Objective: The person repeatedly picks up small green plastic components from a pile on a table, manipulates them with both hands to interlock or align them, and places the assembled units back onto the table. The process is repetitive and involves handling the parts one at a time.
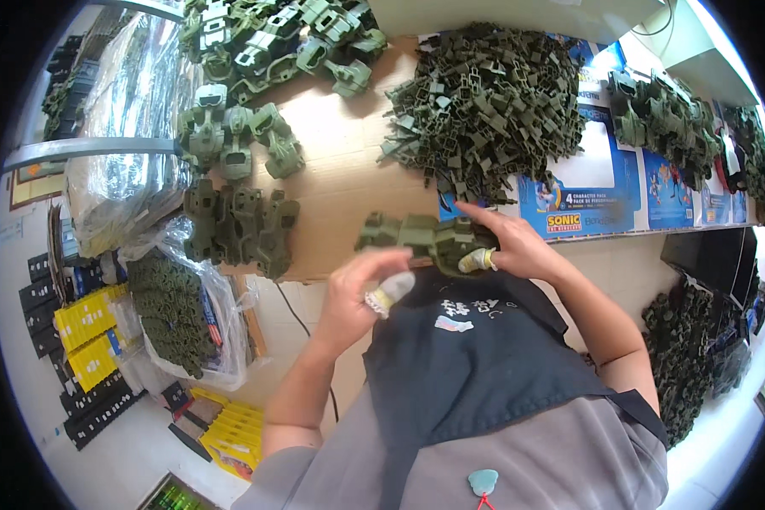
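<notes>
A dark green molded plastic part (416,231), long and with open loops, is held just over the table's near edge, in front of my apron. My right hand (510,242) grips its right end, forefinger on the far side and a covered thumb on the near side. Close to the part's left half is my left hand (357,285). Its fingers point toward the part and its thumb, also in a pale cover, stands apart from them. Nothing shows between them; whether the fingertips touch the part I cannot tell.
A large heap of small green plastic pieces (493,106) lies beyond my hands. Bigger green parts stand in rows at the left (238,225), pile up at the far left (280,42), and lie at the right (667,119). A plastic bag (238,340) of green pieces sits below left.
</notes>
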The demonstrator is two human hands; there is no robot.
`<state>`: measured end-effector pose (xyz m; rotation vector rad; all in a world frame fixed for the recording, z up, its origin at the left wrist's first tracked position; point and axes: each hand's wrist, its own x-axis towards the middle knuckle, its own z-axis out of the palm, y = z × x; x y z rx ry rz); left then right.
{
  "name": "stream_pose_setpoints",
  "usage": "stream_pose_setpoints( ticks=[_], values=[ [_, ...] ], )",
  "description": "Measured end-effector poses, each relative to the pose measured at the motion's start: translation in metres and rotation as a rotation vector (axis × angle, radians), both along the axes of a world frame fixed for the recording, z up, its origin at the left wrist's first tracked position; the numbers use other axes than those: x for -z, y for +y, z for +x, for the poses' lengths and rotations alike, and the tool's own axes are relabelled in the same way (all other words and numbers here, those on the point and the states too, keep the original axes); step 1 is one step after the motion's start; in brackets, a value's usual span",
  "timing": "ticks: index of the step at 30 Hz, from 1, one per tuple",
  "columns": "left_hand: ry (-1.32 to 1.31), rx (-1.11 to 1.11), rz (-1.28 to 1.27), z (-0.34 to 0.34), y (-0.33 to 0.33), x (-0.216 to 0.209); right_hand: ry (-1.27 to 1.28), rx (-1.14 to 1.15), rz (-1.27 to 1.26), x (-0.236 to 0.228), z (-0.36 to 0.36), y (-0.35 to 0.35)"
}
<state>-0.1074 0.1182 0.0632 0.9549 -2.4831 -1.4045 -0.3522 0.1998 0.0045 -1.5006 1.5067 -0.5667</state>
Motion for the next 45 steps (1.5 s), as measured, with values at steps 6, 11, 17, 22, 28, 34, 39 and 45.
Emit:
stream_pose_setpoints(
  ticks=[6, 11, 17, 22, 28, 34, 39, 45],
  values=[
    [-0.284, 0.489, 0.118, -0.045, -0.006, 0.033, 0.107, -0.299, 0.014, -0.024, 0.001, 0.009],
    [-0.341, 0.523, 0.248, -0.055, -0.007, 0.04, 0.147, -0.262, -0.134, 0.001, -0.004, 0.027],
    [-0.289, 0.463, 0.289, -0.06, -0.002, 0.038, -0.053, -0.142, 0.079, 0.015, -0.003, 0.032],
    [-0.353, 0.535, 0.218, -0.062, -0.007, 0.038, -0.059, -0.137, 0.2, 0.016, -0.004, 0.031],
    [-0.181, 0.199, 0.11, -0.005, -0.036, 0.028, -0.249, 0.074, 0.299, 0.005, -0.016, 0.042],
    [0.041, -0.223, 0.651, 0.002, 0.004, 0.044, -0.025, 0.059, -0.09, -0.016, -0.031, 0.029],
    [0.175, -0.182, 0.361, -0.012, 0.021, 0.05, 0.184, -0.12, -0.357, -0.028, 0.044, -0.005],
    [0.043, -0.182, 0.315, -0.012, 0.027, 0.048, -0.183, -0.332, -0.193, -0.016, 0.019, -0.015]
  ],
)
